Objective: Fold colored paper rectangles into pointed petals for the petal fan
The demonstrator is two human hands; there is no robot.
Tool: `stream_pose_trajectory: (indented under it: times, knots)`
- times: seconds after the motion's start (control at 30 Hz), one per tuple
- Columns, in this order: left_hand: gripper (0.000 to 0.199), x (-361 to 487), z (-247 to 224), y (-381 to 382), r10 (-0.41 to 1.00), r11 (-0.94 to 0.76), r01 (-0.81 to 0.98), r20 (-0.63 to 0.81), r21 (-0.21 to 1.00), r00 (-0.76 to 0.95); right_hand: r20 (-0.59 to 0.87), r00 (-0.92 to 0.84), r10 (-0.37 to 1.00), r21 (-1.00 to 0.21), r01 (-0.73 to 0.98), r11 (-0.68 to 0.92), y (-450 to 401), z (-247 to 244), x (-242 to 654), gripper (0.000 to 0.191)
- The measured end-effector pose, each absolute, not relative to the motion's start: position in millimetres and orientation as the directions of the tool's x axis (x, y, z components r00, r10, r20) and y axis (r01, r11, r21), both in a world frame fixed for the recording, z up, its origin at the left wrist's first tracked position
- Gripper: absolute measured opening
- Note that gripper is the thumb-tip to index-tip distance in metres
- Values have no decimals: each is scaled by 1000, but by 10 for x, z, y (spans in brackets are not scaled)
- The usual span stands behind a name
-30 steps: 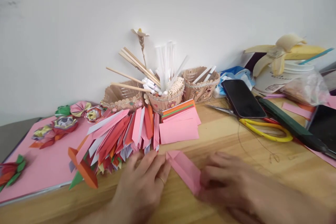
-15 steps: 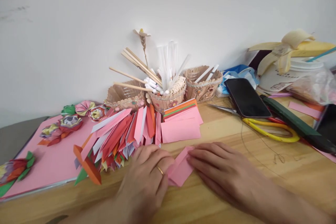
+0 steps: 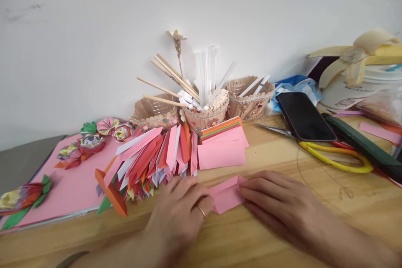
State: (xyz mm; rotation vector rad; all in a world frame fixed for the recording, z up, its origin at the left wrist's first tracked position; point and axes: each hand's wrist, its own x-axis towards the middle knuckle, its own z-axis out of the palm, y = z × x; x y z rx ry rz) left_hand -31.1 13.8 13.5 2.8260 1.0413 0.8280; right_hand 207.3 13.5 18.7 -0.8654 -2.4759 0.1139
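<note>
A small pink paper [image 3: 226,197] with folded edges lies on the wooden table between my hands. My left hand [image 3: 184,209] wears a gold ring and grips the paper's left end, fingers bent together. On the right end, the closed fingertips of my right hand [image 3: 271,194] hold the paper. Just behind it are flat pink sheets [image 3: 221,154] and a stack of coloured paper strips [image 3: 221,130]. A dense pile of folded paper pieces [image 3: 150,159], red, pink, white and orange, spreads beyond my left hand.
Three decorated baskets [image 3: 205,117] with sticks and pens stand against the wall. Folded paper flowers [image 3: 91,141] rest on a pink sheet [image 3: 64,188] at left. At right are a phone [image 3: 304,116], yellow-handled scissors [image 3: 336,160], a green tool [image 3: 364,146], thread and a peeled banana [image 3: 354,56].
The view has shifted, so most things appear farther right. Between my hands, the pink paper now lies more level, its long edge less tilted. Both hands still hold it.
</note>
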Motion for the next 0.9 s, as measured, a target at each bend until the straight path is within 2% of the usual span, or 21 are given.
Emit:
stream_pose_trajectory:
  times: [0.2, 0.27, 0.3, 0.43, 0.53, 0.7, 0.9]
  knots:
    - [23, -272, 119, 129, 468, -827, 562, 552, -2, 690, 391, -676, 624, -311, 542, 781, 163, 177, 2097, 21]
    - [24, -275, 126, 132, 453, -831, 556, 556, -19, 697, 389, -679, 623, -312, 539, 782, 165, 173, 2095, 21]
    - [25, -278, 132, 132, 474, -829, 559, 554, 19, 684, 392, -679, 620, -309, 538, 785, 164, 173, 2092, 22]
    - [23, -297, 162, 123, 646, -753, 585, 502, 300, 575, 370, -683, 630, -342, 530, 776, 164, 180, 2079, 18]
    - [18, -313, 163, 115, 700, -713, 571, 461, 407, 546, 320, -691, 648, -406, 517, 753, 175, 182, 2076, 12]
    - [11, -319, 144, 107, 737, -676, 558, 412, 482, 536, 315, -678, 664, -435, 519, 736, 194, 162, 2079, 17]
    - [10, -285, 144, 80, 770, -637, 589, 362, 497, 526, 356, -648, 674, -390, 552, 737, 188, 158, 2018, 25]
